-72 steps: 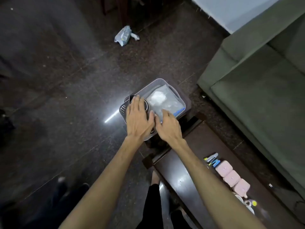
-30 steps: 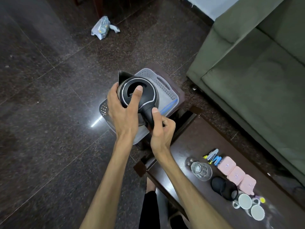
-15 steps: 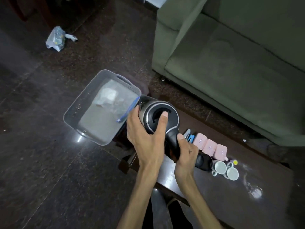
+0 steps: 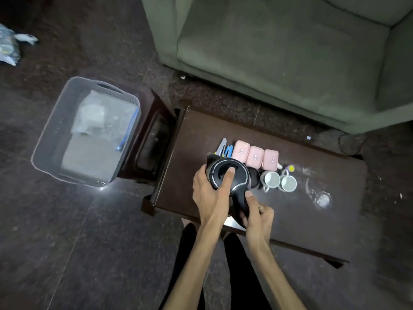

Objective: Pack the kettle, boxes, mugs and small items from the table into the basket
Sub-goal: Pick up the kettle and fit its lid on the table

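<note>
Head view: both hands (image 4: 212, 198) grip kettle (image 4: 228, 176) above table (image 4: 290, 220).

Bare tabletop (image 4: 290, 220) is lying open right of the kettle (image 4: 228, 177), while three pink boxes (image 4: 256, 157), two mugs (image 4: 280, 181) and a glass (image 4: 320, 198) are crowding its far side, and the basket (image 4: 55, 121) is offering room beside a plastic bag (image 4: 93, 118).
</note>
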Available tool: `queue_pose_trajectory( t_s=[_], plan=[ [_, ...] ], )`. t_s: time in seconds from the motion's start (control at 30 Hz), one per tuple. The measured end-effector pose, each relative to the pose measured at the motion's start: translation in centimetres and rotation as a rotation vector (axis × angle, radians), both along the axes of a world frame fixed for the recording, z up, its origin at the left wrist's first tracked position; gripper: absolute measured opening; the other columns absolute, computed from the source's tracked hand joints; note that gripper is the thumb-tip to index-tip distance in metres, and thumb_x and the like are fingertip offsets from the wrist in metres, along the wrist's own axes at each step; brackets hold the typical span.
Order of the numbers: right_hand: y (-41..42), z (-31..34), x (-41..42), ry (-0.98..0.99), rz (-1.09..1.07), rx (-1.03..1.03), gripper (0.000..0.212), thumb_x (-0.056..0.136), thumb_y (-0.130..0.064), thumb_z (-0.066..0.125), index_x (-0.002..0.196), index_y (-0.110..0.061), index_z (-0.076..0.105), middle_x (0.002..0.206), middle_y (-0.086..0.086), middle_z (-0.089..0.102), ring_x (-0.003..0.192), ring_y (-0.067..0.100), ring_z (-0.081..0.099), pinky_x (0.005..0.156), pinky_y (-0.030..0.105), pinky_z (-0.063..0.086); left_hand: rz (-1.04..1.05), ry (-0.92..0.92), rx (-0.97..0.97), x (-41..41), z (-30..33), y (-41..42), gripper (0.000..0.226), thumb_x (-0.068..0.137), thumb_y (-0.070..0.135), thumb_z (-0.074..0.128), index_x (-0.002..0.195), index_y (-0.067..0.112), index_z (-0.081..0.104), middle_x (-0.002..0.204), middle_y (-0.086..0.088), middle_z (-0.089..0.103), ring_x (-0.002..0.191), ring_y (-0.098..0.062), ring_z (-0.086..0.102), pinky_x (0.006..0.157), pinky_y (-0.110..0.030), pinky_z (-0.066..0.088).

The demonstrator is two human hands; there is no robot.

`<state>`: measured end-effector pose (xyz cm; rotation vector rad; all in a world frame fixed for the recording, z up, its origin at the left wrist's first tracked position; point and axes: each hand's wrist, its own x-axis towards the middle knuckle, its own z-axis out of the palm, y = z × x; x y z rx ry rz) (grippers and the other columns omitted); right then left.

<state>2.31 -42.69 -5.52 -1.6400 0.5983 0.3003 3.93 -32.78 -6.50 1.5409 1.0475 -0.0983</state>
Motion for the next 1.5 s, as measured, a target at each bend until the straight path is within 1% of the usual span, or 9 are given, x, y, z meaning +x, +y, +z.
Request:
queue_pose_trajectory(
  t_s=[0.07, 0.17, 0.37, 0.57, 0.7, 0.83, 1.17, 1.4, 1.5],
  plan=[
    [-0.9, -0.7, -0.3, 0.047, -0.023, 0.006, 0.054, 0.089, -0.036, 0.064, 0.051, -0.017, 0.031, 0.055, 0.002, 0.024, 0.052, 0.013, 0.027, 0.047, 0.021, 0.03, -0.026, 0.025, -0.005, -0.4, -0.8, -1.0, 0.095, 0.071, 0.081, 0.059, 0.148, 0.027, 0.052, 0.15, 0.006, 0.052, 0.144, -0.015, 0.046, 0.123, -0.047, 0.035],
    [-2.5, -2.0, -1.0, 0.111, -0.015, 0.011, 0.054, 0.085, -0.048, 0.068, 0.055, -0.011, 0.041, 0.058, 0.006, 0.031, 0.056, 0.016, 0.035, 0.054, 0.028, 0.035, -0.055, 0.053, -0.021, -0.8, -2.1, -2.1, 0.094, 0.073, 0.082, 0.058, 0.149, 0.026, 0.052, 0.151, 0.005, 0.053, 0.145, -0.016, 0.046, 0.123, -0.047, 0.035],
    [-4.5, -3.9, -1.8, 0.174, 0.038, -0.103, 0.06, 0.082, -0.057, 0.066, 0.05, -0.014, 0.039, 0.048, 0.005, 0.032, 0.052, 0.019, 0.036, 0.059, 0.04, 0.035, -0.038, 0.132, -0.124, -1.8, -4.9, -3.6, 0.092, 0.071, 0.086, 0.06, 0.144, 0.028, 0.057, 0.146, 0.005, 0.057, 0.14, -0.016, 0.051, 0.12, -0.047, 0.039],
    [-5.2, -6.0, -1.9, 0.256, 0.139, -0.263, 0.064, 0.09, -0.055, 0.067, 0.045, -0.013, 0.05, 0.042, -0.003, 0.053, 0.042, 0.009, 0.052, 0.058, 0.035, 0.046, 0.044, 0.261, -0.291, -2.6, -9.0, -3.8, 0.109, 0.049, 0.101, 0.063, 0.135, 0.035, 0.061, 0.137, 0.01, 0.065, 0.131, -0.017, 0.06, 0.116, -0.047, 0.045],
    [-4.9, -7.0, -1.1, 0.313, 0.202, -0.363, 0.064, 0.089, -0.062, 0.065, 0.046, -0.015, 0.059, 0.048, -0.003, 0.065, 0.051, 0.015, 0.063, 0.065, 0.034, 0.053, 0.054, 0.334, -0.365, -2.1, -9.8, -3.0, 0.09, 0.058, 0.087, 0.072, 0.126, 0.028, 0.065, 0.125, 0.004, 0.072, 0.118, -0.02, 0.069, 0.11, -0.046, 0.051],
    [-4.4, -7.5, 0.2, 0.348, 0.272, -0.432, 0.068, 0.085, -0.07, 0.059, 0.058, -0.009, 0.071, 0.058, 0.001, 0.074, 0.068, 0.021, 0.074, 0.079, 0.038, 0.059, 0.06, 0.371, -0.398, -1.0, -10.1, -2.2, 0.093, 0.06, 0.081, 0.069, 0.13, 0.02, 0.064, 0.124, -0.001, 0.073, 0.115, -0.024, 0.069, 0.109, -0.045, 0.052],
    [-2.6, -7.0, 2.5, 0.373, 0.419, -0.573, 0.072, 0.088, -0.073, 0.05, 0.069, -0.008, 0.074, 0.072, 0.005, 0.076, 0.079, 0.026, 0.071, 0.08, 0.038, 0.055, 0.023, 0.406, -0.485, -0.4, -13.7, -1.1, 0.095, 0.055, 0.089, 0.071, 0.123, 0.023, 0.073, 0.114, 0.0, 0.079, 0.104, -0.022, 0.076, 0.102, -0.045, 0.058],
    [-2.5, -6.4, 3.1, 0.392, 0.476, -0.601, 0.073, 0.085, -0.076, 0.047, 0.067, -0.01, 0.073, 0.071, 0.005, 0.075, 0.077, 0.027, 0.071, 0.083, 0.04, 0.057, -0.049, 0.374, -0.527, 0.3, -12.3, -0.6, 0.078, 0.067, 0.078, 0.068, 0.115, 0.018, 0.079, 0.105, -0.001, 0.082, 0.098, -0.019, 0.078, 0.096, -0.041, 0.061],
    [-2.3, -6.2, 3.1, 0.388, 0.497, -0.612, 0.075, 0.081, -0.078, 0.045, 0.067, -0.01, 0.074, 0.072, 0.005, 0.076, 0.078, 0.028, 0.072, 0.086, 0.044, 0.058, -0.05, 0.374, -0.57, 0.4, -12.3, -0.4, 0.06, 0.082, 0.068, 0.068, 0.113, 0.018, 0.08, 0.102, -0.002, 0.083, 0.092, -0.017, 0.079, 0.081, -0.033, 0.061]
  ],
)
